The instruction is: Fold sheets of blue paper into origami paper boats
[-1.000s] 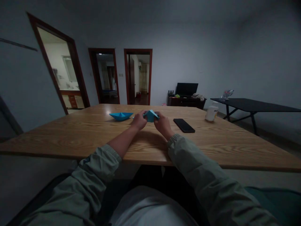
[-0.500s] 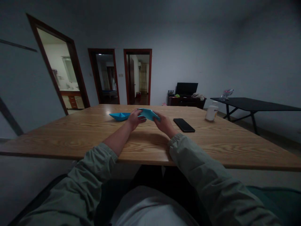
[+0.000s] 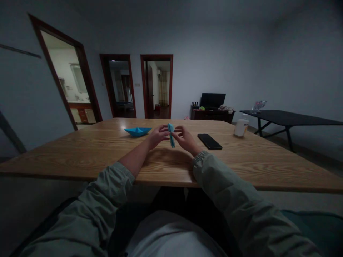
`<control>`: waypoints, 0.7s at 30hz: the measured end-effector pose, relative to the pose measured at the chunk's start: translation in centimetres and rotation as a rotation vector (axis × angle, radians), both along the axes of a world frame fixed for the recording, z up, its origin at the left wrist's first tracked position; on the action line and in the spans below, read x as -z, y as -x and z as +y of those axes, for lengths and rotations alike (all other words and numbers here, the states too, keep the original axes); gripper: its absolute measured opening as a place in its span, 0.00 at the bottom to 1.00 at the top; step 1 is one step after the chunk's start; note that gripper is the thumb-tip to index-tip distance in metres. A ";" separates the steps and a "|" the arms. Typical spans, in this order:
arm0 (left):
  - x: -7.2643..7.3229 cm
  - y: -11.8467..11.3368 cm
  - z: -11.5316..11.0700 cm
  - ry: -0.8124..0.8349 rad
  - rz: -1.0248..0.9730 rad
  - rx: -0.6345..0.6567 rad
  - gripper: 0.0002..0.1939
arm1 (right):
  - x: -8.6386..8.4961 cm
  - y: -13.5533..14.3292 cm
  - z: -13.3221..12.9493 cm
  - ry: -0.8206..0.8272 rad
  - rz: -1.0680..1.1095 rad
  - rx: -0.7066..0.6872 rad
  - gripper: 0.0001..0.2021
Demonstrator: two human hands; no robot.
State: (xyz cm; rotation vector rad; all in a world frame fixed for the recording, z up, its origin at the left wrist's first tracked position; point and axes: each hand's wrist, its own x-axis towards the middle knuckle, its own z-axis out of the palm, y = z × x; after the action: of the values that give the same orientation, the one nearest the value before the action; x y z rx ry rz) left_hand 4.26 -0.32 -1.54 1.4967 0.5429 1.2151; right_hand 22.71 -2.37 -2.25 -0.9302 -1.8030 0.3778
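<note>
A light blue folded paper (image 3: 171, 135) is held above the wooden table (image 3: 107, 157), its narrow side turned towards me. My left hand (image 3: 158, 136) pinches it from the left, fingers against its face. From the right, my right hand (image 3: 184, 138) grips it between thumb and fingers. Just beyond my left hand, a darker blue paper boat (image 3: 138, 131) rests upright on the tabletop.
A black phone (image 3: 209, 141) lies flat to the right of my right hand. Farther right stands a white bottle (image 3: 241, 127). Behind the table are a dark cabinet with a screen (image 3: 213, 101) and a black table (image 3: 289, 117).
The folded paper has turned from lying broad and slanted between my hands to standing narrow and upright. My fingers have shifted around it, and the paper boat shows more fully.
</note>
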 end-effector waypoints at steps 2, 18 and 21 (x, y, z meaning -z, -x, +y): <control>0.1 0.0 -0.1 -0.055 0.074 -0.038 0.24 | -0.1 0.0 -0.1 0.002 0.033 -0.063 0.22; 0.1 0.7 0.7 -0.507 0.552 -0.519 0.18 | 0.3 -0.7 1.2 -0.105 -0.166 0.276 0.12; 0.0 0.4 0.2 -0.583 0.690 -0.604 0.14 | 0.2 -0.3 0.8 -0.086 -0.253 0.357 0.09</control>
State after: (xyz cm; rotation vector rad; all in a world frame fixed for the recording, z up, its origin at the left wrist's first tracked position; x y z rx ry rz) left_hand 3.87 -0.16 -1.49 2.3852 1.2414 1.3550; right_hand 22.98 -1.59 -2.41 -1.2553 -1.8138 -0.0448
